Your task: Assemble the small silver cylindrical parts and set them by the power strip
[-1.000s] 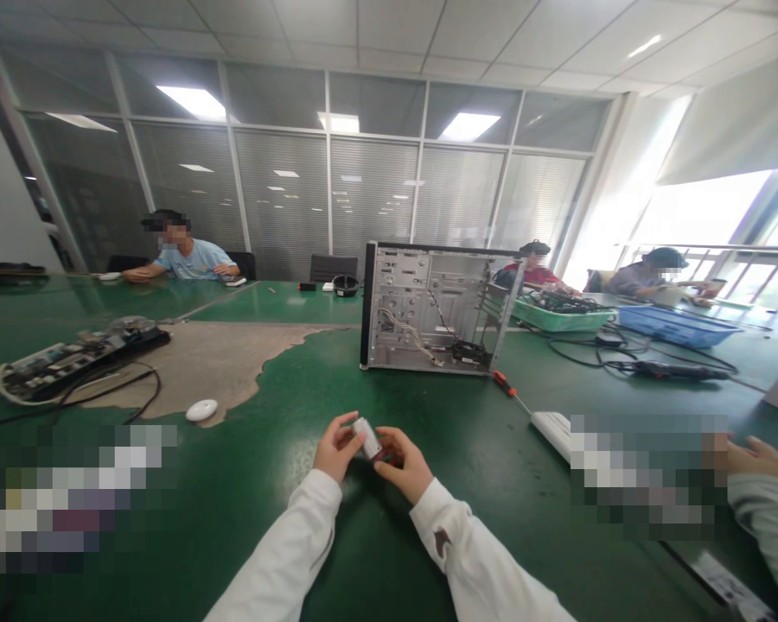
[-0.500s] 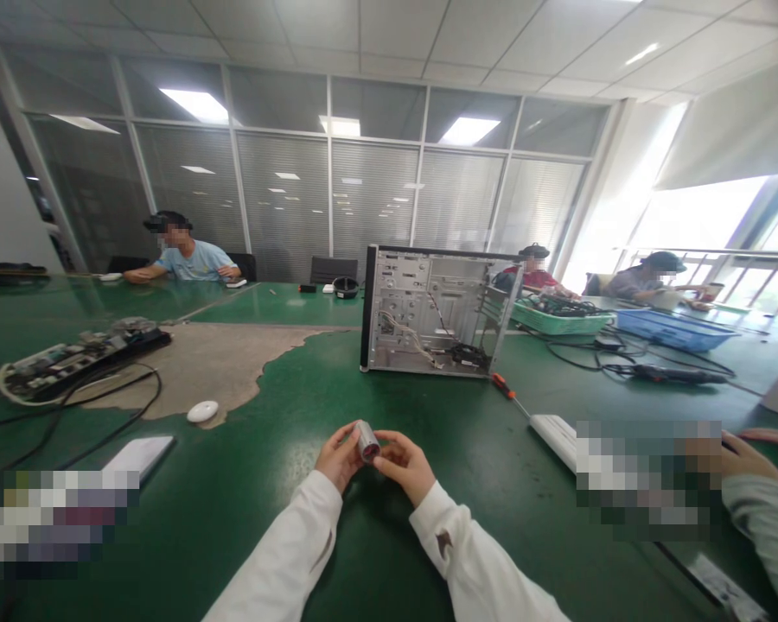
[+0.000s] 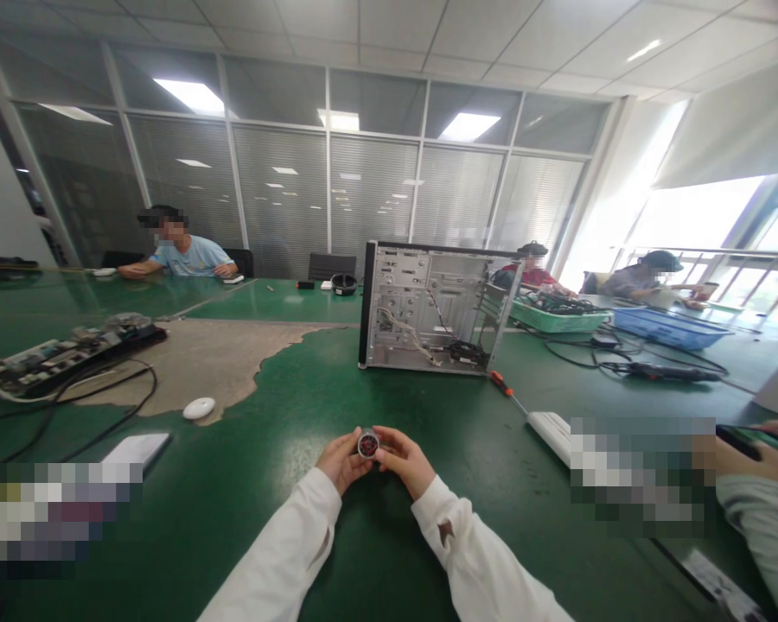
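Between my two hands is a small grey cylinder (image 3: 368, 444), its round black-and-red end turned towards me. My left hand (image 3: 342, 462) has its fingers closed around the left side of it. On the other side, the fingers and thumb of my right hand (image 3: 404, 458) pinch the cylinder. Both hands are just above the green table (image 3: 311, 397), wrists in white sleeves. What kind of thing the cylinder is cannot be made out.
An open computer case (image 3: 437, 307) stands beyond my hands, with a screwdriver (image 3: 506, 386) and white power strip (image 3: 551, 432) to its right. A white round case (image 3: 199, 408) lies left. A co-worker's hand (image 3: 755, 458) holds a phone at right. Green (image 3: 557, 321) and blue baskets (image 3: 671, 328) sit behind.
The cylinder has been turned so that its round end now faces me instead of its side. Both hands still hold it. At right, a phone has come into view in the co-worker's hands.
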Available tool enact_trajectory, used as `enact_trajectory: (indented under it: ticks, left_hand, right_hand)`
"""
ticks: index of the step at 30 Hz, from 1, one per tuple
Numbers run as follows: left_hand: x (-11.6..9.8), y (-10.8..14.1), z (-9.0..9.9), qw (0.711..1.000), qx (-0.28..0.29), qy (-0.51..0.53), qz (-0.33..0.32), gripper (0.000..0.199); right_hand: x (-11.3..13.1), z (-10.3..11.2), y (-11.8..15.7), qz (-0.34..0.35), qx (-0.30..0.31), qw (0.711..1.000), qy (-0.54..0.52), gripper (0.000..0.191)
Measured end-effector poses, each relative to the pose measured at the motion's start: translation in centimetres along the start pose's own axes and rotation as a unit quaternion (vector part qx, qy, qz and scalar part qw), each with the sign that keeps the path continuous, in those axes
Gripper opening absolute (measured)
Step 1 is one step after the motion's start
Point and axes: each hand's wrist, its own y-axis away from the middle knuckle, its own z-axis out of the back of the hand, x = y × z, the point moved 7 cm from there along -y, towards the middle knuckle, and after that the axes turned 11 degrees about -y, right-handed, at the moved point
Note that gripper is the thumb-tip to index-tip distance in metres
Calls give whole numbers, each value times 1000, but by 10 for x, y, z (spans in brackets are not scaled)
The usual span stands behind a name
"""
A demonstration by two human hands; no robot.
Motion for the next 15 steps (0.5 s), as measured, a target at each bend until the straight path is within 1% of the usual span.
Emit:
enact_trajectory:
  ticks: [3,7,11,15]
  left_hand:
    - [0,1,0,1000,-6,-7,4,17]
    - [0,2,-2,1000,-3,-10,6,18]
    - [-1,2,-3,1000,2,-16,5,18]
    - [-3,1,-4,1000,8,-16,-8,17]
  right_hand:
    - [-1,0,1,-15,-4,1000,-9,46]
    - [-2,-2,2,-29,2,999,-27,42]
    - [-3,-1,2,-36,-20,998,-44,41]
    - [-1,-2,3,-44,-43,995,-74,40]
